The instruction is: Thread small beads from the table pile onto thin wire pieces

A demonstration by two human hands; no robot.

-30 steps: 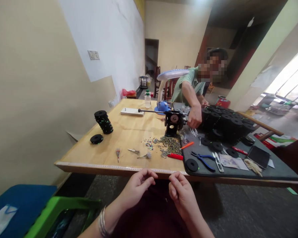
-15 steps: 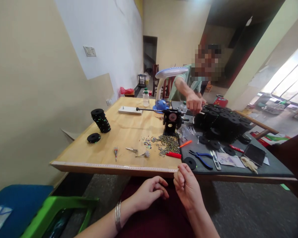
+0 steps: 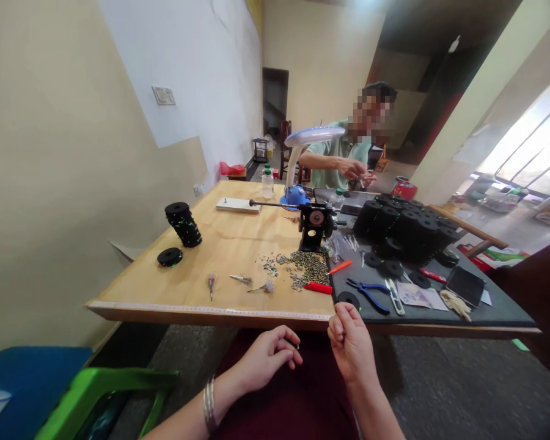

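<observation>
My left hand [image 3: 266, 355] hovers over my lap below the wooden table's [image 3: 174, 287] front edge, fingers curled with thumb and forefinger pinched on something too small to name. My right hand [image 3: 351, 342] is raised beside it, fingers curled shut, just under the table edge near a flat black disc [image 3: 348, 299]. On the table ahead lie a pile of small metal beads [image 3: 305, 267], a red-handled tool [image 3: 318, 288] and blue pliers [image 3: 369, 292].
A black hand-crank winder [image 3: 315, 225] stands mid-table with a blue desk lamp [image 3: 302, 153] behind it. Black spools are stacked at the left [image 3: 182, 223] and piled at the right [image 3: 406, 229]. A person in a green shirt [image 3: 332, 160] sits opposite. A green stool [image 3: 96, 391] is beside me.
My right hand has risen towards the table edge while my left stays curled over my lap. The person opposite drew their hand back from the winder to their chest.
</observation>
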